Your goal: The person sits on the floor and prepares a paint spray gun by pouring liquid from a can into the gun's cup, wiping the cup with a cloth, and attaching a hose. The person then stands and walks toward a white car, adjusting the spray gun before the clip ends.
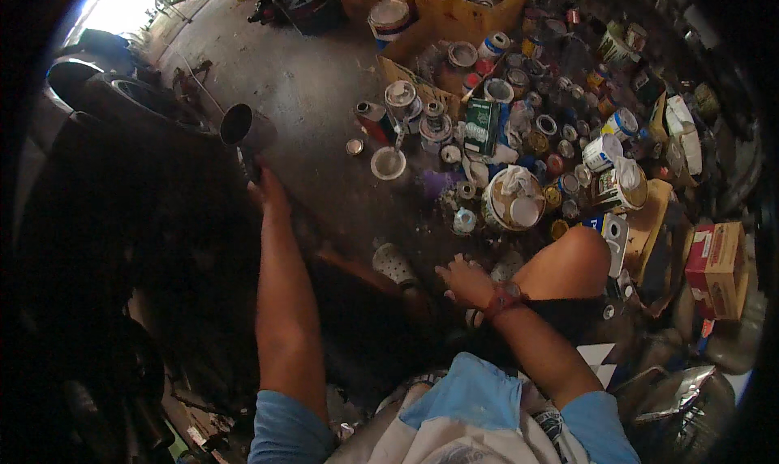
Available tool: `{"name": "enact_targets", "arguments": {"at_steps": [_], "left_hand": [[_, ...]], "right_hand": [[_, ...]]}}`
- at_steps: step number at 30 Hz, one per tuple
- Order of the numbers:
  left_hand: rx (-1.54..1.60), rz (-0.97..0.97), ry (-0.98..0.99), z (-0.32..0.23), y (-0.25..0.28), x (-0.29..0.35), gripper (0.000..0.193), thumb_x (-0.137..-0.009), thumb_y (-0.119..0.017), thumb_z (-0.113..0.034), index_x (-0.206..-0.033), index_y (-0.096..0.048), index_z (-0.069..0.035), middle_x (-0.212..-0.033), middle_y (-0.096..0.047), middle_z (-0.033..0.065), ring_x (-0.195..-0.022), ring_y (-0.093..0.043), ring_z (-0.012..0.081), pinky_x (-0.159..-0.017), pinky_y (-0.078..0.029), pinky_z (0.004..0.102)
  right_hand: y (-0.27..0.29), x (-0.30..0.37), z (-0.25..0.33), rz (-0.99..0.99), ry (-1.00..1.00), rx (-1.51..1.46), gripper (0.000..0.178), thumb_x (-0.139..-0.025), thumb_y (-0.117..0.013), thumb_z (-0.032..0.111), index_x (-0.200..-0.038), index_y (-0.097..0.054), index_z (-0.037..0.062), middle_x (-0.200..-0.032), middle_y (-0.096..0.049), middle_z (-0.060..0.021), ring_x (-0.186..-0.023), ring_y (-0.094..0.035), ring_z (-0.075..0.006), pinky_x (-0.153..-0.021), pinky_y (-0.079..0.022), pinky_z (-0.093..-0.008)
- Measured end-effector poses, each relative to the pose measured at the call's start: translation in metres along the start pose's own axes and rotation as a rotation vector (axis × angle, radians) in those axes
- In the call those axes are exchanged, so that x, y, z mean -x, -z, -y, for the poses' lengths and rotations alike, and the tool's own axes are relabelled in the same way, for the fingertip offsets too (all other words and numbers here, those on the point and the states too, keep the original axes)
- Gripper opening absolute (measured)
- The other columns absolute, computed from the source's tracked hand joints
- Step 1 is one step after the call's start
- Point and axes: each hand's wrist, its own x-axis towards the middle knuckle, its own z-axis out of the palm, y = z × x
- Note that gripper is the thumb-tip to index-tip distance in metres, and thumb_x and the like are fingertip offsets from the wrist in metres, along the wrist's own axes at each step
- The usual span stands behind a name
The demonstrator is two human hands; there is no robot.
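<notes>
My left arm reaches forward, and my left hand [261, 189] is closed round the lower part of a dark tool that looks like a spray gun [246, 162]. Its wide round cup [247, 127] sits on top with the mouth open. Shadow hides most of the grip and my fingers. My right hand [468, 284] is empty beside my bent knee [568, 261], fingers apart and slightly bent. A reddish watch [505, 297] is on that wrist. The nearest vessels to it are a large white-rimmed tub [493, 208] and a small pale-blue-topped container [464, 220].
Several paint cans, bottles and lids crowd the floor on the right, round a green rectangular tin [481, 127]. A shallow pale dish [388, 164] and a small lid [355, 146] lie nearer the middle. Cardboard boxes [503, 9] stand behind; another box [716, 269] is far right. Dark wheel-like shapes [146, 99] are left.
</notes>
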Motion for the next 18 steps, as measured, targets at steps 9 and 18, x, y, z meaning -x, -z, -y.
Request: {"name": "enact_targets", "arguments": {"at_steps": [9, 18], "left_hand": [[-0.078, 0.017, -0.040, 0.030, -0.008, -0.029, 0.075, -0.105, -0.066, -0.057, -0.150, -0.062, 0.003, -0.152, -0.066, 0.0216, -0.140, -0.063, 0.0353, -0.112, -0.050, 0.0456], [0.266, 0.048, 0.030, 0.051, -0.026, -0.038, 0.049, -0.102, -0.072, -0.053, -0.117, -0.078, -0.007, -0.100, -0.073, 0.0027, -0.085, -0.064, 0.0169, -0.077, -0.051, 0.0374]], "right_hand": [[-0.007, 0.000, -0.006, 0.044, -0.039, -0.108, 0.065, -0.093, -0.083, 0.029, -0.149, -0.059, 0.0077, -0.129, -0.070, -0.0182, -0.122, -0.069, -0.0407, -0.101, -0.057, -0.0537], [-0.009, -0.003, -0.011, 0.101, -0.008, -0.111, 0.066, -0.094, -0.082, 0.027, -0.152, -0.057, 0.0073, -0.130, -0.068, -0.0188, -0.124, -0.067, -0.0400, -0.103, -0.057, -0.0525]]}}
